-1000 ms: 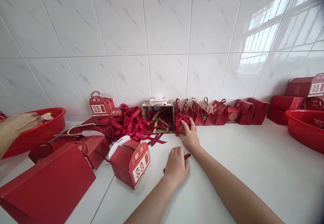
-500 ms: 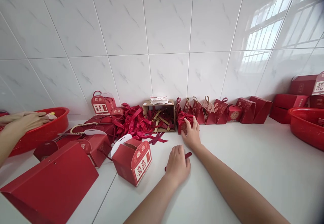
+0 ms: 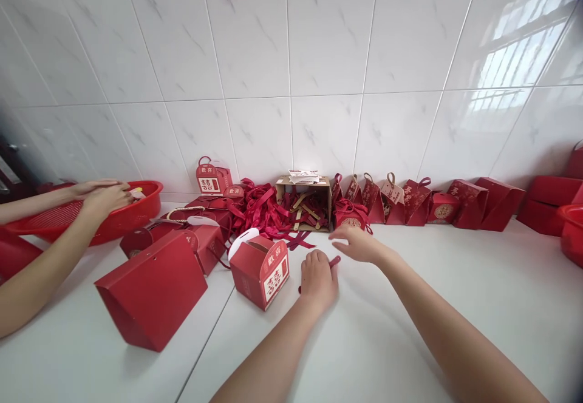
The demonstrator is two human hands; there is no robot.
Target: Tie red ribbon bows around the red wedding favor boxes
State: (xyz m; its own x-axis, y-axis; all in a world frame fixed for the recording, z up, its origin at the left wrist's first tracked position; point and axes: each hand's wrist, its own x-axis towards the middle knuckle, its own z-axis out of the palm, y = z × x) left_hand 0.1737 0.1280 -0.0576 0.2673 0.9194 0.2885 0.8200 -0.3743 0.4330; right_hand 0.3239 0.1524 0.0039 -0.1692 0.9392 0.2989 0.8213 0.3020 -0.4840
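Observation:
My left hand [image 3: 317, 278] rests knuckles-up on the white counter, its fingers curled over a dark red ribbon [image 3: 334, 261] whose end pokes out at the right. My right hand [image 3: 357, 243] hovers open just above the counter, fingers stretched toward the left, holding nothing. It sits a little in front of a small red gift box [image 3: 350, 216] with a ribbon bow. A red handled box with white characters [image 3: 260, 269] stands just left of my left hand.
Another person's hands [image 3: 102, 196] work at a red basket [image 3: 91, 224] on the far left. A large red box [image 3: 152, 287], a ribbon pile [image 3: 262, 209], a cardboard box [image 3: 304, 203] and a row of red gift boxes [image 3: 410, 199] line the tiled wall.
My right hand let go of the small red gift box and drew back toward me, now open over the counter. The view swung left. My left hand stays on the ribbon.

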